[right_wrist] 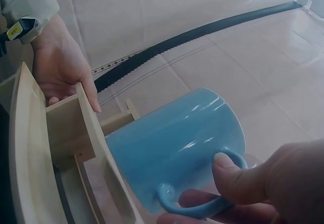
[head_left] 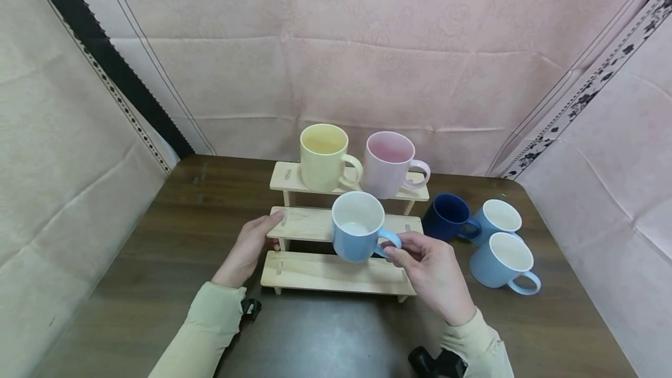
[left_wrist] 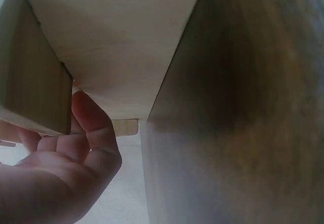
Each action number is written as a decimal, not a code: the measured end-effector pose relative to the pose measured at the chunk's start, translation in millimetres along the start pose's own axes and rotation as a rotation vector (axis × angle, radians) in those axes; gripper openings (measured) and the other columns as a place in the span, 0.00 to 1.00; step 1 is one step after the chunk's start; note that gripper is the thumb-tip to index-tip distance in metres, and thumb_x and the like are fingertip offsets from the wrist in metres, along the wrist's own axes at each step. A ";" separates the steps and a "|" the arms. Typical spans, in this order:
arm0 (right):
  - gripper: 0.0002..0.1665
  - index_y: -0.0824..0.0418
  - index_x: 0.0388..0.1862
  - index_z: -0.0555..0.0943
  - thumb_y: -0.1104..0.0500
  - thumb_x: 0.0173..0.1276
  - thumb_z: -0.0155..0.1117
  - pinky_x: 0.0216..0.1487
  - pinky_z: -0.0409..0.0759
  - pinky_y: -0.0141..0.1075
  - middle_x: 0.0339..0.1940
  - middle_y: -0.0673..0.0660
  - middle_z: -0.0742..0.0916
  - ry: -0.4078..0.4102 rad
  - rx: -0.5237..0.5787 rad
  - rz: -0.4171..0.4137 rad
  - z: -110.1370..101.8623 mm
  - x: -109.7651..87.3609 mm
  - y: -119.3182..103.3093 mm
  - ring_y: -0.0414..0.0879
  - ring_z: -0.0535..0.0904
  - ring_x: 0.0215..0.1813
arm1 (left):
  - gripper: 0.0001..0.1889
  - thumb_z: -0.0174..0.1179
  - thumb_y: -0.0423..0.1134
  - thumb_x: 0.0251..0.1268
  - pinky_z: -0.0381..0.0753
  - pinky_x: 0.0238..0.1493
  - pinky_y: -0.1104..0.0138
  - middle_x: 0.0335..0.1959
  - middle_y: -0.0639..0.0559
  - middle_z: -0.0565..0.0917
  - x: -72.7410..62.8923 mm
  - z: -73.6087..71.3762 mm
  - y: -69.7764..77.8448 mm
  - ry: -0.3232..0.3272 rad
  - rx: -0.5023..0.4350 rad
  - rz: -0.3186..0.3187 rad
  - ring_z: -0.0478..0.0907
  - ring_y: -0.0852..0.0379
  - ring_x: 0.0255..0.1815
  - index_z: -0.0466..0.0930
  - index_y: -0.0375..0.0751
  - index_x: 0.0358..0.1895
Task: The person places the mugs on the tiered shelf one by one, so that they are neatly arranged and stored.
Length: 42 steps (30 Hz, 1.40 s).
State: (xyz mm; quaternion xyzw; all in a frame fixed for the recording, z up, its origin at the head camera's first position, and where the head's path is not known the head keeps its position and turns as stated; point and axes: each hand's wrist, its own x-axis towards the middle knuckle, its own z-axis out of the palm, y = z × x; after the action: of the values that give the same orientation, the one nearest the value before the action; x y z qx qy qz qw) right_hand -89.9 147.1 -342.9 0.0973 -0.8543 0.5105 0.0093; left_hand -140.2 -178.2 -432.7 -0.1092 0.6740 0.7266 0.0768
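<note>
My right hand (head_left: 431, 270) pinches the handle of a light blue mug (head_left: 354, 244), white inside, thumb on top and fingers through the loop in the right wrist view. The mug is at the middle tier of a three-tier wooden step rack (head_left: 310, 270); whether its base touches the wood is hard to tell. At the left end of that middle tier, my left hand (head_left: 251, 248) grips the board, thumb on top and fingers below. On the top tier stand a yellow mug (head_left: 315, 162) and, to its right, a pink mug (head_left: 383, 177), both upright with handles to the right.
Right of the rack, a dark blue mug (head_left: 443, 217) and two light blue mugs, one behind (head_left: 485, 232) and one nearer (head_left: 493, 270), stand close together on the brown table (head_left: 157, 284). Pale cloth (head_left: 367, 63) hangs behind and on both sides.
</note>
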 end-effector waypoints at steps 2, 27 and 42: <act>0.08 0.57 0.42 0.86 0.59 0.63 0.71 0.39 0.82 0.33 0.34 0.49 0.89 -0.002 0.002 -0.011 2.8 2.6 0.5 0.40 0.85 0.37 | 0.25 0.58 0.58 0.68 0.73 0.32 0.66 0.28 0.52 0.77 0.6 0.0 0.0 0.002 0.001 0.000 0.71 0.57 0.26 0.75 0.34 0.44; 0.10 0.61 0.43 0.86 0.60 0.63 0.70 0.40 0.83 0.33 0.33 0.49 0.89 -0.039 0.115 -0.046 33.3 25.3 -2.7 0.45 0.87 0.37 | 0.24 0.58 0.58 0.68 0.73 0.34 0.64 0.25 0.53 0.75 3.8 0.1 -0.3 0.007 0.026 -0.002 0.70 0.55 0.26 0.76 0.36 0.40; 0.09 0.60 0.40 0.86 0.60 0.62 0.71 0.40 0.83 0.34 0.32 0.51 0.89 -0.056 0.139 -0.074 48.7 32.4 -1.5 0.44 0.85 0.34 | 0.24 0.55 0.58 0.70 0.74 0.37 0.61 0.27 0.53 0.76 1.9 -2.0 -0.7 -0.008 0.035 -0.010 0.70 0.54 0.28 0.76 0.36 0.45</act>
State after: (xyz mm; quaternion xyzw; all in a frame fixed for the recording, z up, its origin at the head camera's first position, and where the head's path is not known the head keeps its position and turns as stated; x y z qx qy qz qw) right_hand -117.3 98.7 -361.2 0.1436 -0.8125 0.5650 -0.0028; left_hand -141.7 -180.2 -434.0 -0.1084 0.6859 0.7146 0.0850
